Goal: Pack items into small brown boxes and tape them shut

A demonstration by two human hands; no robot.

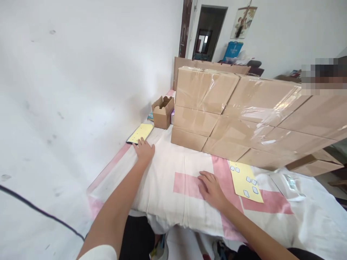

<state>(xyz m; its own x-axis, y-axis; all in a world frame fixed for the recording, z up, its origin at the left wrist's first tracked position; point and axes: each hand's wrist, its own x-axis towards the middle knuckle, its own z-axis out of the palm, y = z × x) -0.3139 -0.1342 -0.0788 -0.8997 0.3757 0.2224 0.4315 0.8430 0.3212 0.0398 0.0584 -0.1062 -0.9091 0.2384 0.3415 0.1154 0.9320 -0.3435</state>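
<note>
My left hand (144, 149) lies with fingers spread at the near edge of a yellow sheet (141, 133), which has small dark marks and something dark under its edge. Its fingertips touch or overlap that sheet. My right hand (211, 187) rests on the white and pink cloth (168, 162), fingers slightly bent and apart, holding nothing. To its right lies another yellow sheet (240, 182) with several small white rounded pieces or drawings on it; I cannot tell which.
A wall of taped cardboard boxes (225, 115) stands along the far side of the table. A small open cardboard box (162, 117) sits by the white wall (81, 72). A clear plastic packet (290, 184) lies at the right. A person (329, 76) is partly visible behind the boxes.
</note>
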